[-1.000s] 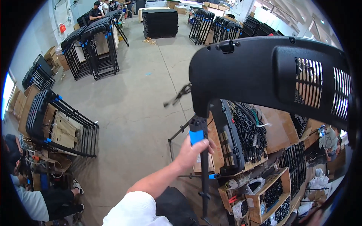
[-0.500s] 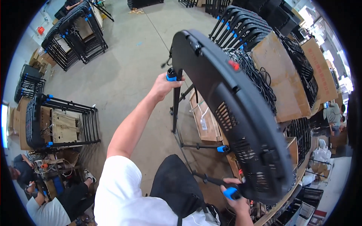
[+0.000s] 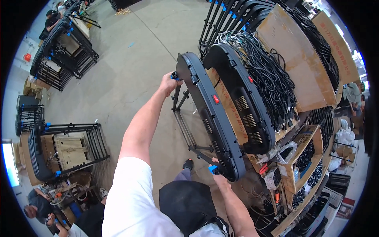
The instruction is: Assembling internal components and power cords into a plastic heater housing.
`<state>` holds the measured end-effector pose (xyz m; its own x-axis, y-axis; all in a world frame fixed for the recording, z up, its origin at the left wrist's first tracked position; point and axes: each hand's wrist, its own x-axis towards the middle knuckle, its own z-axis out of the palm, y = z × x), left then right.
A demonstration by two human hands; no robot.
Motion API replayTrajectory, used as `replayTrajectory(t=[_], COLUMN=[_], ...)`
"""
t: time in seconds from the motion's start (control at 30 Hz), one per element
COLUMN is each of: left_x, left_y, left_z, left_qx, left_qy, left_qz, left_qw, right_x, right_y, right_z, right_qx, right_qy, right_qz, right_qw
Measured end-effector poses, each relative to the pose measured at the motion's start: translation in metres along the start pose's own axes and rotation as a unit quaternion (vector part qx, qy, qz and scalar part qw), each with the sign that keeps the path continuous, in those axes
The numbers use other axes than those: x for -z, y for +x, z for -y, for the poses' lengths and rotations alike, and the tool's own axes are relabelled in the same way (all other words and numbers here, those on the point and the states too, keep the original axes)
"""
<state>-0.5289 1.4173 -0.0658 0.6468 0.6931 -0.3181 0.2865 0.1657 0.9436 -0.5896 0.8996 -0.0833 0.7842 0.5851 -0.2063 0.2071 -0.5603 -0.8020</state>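
I carry a black tubular frame topped by a long, curved black plastic housing with a red rocker switch and vent slots. My left hand is closed around the frame's far end, by a blue fitting. At the near end, my right hand is closed on the frame beside another blue fitting; its fingers are partly hidden by the housing. The frame's thin black legs extend down to the left of the housing. Just right of it stands a second, similar black housing, apart from my hands.
A heap of black cables lies beside a cardboard box on the right. Nearer is a wooden parts bin with small black pieces. Stacked black frames stand far left, others at left. People work at the left edge.
The held frame has come down and away from me, its housing now smaller in view. A second housing shows to its right. Both hands keep their hold; my view has shifted.
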Motion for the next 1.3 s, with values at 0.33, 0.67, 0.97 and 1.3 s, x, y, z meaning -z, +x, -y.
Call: replayTrajectory(t=[0.33,0.67,0.97,1.3], left_x=[0.018,-0.141,-0.085,-0.291], left_y=[0.025,-0.190,-0.325,-0.455], left_z=[0.010,0.213,0.308,0.165], left_qx=[-0.034,0.192,0.085,0.161], left_qy=[0.227,0.231,0.566,0.510], left_qz=[-0.035,0.142,0.479,0.392], left_qw=[0.973,0.943,0.665,0.749], right_x=[0.007,0.106,0.143,0.380], right_y=[0.039,-0.088,-0.320,-0.608], right_z=[0.035,-0.082,-0.161,-0.324], right_qx=[-0.214,-0.299,-0.557,-0.570], right_qy=[-0.176,-0.174,-0.020,-0.001], right_qz=[0.020,0.035,-0.009,-0.528], right_qw=[0.961,0.938,0.831,0.630])
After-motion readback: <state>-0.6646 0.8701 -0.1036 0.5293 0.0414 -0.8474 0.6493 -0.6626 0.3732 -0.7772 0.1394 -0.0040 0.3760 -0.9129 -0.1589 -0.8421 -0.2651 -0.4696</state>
